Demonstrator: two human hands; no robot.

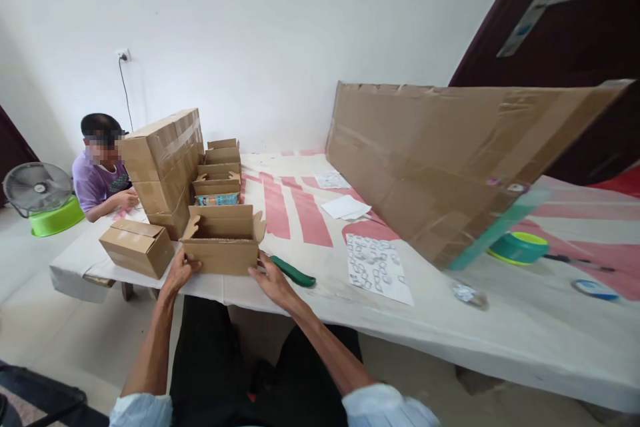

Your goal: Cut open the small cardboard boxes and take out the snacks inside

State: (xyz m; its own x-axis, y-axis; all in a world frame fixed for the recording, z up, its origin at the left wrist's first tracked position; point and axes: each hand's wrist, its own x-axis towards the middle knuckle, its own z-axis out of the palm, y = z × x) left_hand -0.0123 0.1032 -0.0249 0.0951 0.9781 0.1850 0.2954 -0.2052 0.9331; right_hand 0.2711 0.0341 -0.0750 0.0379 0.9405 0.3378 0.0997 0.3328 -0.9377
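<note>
An open cardboard box (223, 240) with its flaps up stands at the near edge of the cloth-covered table (500, 320). My left hand (179, 272) presses against the box's left near corner, fingers curled on it. My right hand (270, 279) holds the box's right near corner with the fingers on the cardboard. Behind it stand several more open boxes (219, 173) in a row, one with a blue packet (217, 199) inside.
A green-handled tool (295, 272) lies right of my right hand. A closed small box (136, 247) and a taped stack of boxes (165, 163) stand left. A printed sheet (377, 268), white papers (345, 207), a large flat cardboard (450, 160), a green bowl (520, 247). A person in purple (100, 177) sits at the far left; a fan (36, 188).
</note>
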